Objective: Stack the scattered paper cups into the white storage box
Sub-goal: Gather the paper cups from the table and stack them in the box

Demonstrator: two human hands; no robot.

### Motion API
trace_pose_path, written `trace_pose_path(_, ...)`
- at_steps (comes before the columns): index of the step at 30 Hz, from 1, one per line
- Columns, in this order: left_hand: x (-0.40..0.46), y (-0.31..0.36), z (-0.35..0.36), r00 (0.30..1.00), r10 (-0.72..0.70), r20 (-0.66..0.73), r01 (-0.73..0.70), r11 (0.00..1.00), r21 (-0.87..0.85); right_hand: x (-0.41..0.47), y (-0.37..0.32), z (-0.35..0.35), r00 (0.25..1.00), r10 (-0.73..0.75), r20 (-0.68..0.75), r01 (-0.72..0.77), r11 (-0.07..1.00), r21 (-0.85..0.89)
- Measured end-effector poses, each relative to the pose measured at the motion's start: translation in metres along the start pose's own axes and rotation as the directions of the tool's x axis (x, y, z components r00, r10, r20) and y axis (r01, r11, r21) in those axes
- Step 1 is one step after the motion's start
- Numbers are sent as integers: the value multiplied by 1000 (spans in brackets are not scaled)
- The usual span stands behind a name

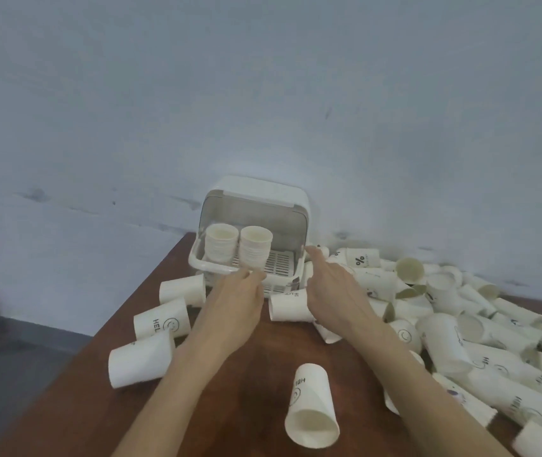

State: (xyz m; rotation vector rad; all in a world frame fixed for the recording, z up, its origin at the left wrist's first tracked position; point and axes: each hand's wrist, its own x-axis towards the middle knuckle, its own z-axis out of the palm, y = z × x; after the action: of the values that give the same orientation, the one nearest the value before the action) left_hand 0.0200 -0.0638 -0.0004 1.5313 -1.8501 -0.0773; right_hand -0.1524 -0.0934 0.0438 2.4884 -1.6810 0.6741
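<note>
Two cup stacks (236, 247) stood in the open box (301, 206) at the worktop's (250, 367) far edge, empty hands (236, 293) apart in front with fingers extended, many cups (480, 341) still scattered.

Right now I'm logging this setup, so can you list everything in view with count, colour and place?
storage box: one, white, lid open, at the table's far edge.
cup stacks: two, white, upright inside the box, left part.
loose paper cups: many, white with dark print, piled right; several lying left and front.
table: one, brown wood.
wall: pale blue-grey, behind.
floor: grey, left.
left hand: at the box's front rim.
right hand: fingers straight, at the box's right side.
</note>
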Motion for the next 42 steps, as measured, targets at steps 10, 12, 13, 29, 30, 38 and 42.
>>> trace_pose_path(10, -77, 44, 7, 988, -18, 152, 29, 997, -73, -68, -3, -3, 996, 86, 23, -87, 993, 78)
trace_pose_path(12, -89, 51, 10, 984, -49, 171, 64, 994, -83, -78, -3, -3, 995, 96, 21, -98, 992, 84)
trace_pose_path(13, -94, 56, 11, 981, -68, 179, 85, 993, -88, -83, -3, -4, 994, 110, 22, -112, 991, 78)
trace_pose_path(29, -143, 123, 47, 812, -524, 256, 529, 847, 55, -134, 9, -16, 984, 170, 45, -174, 980, 98)
trace_pose_path(30, -143, 125, 49, 809, -531, 251, 534, 843, 65, -135, 9, -18, 984, 173, 50, -177, 980, 92)
trace_pose_path(38, -132, 127, 59, 786, -586, 195, 597, 802, 5, -139, 14, -22, 979, 191, 72, -199, 972, 124)
trace_pose_path(42, -124, 119, 63, 799, -581, 153, 598, 793, -114, -140, 15, -20, 974, 208, 87, -218, 967, 131)
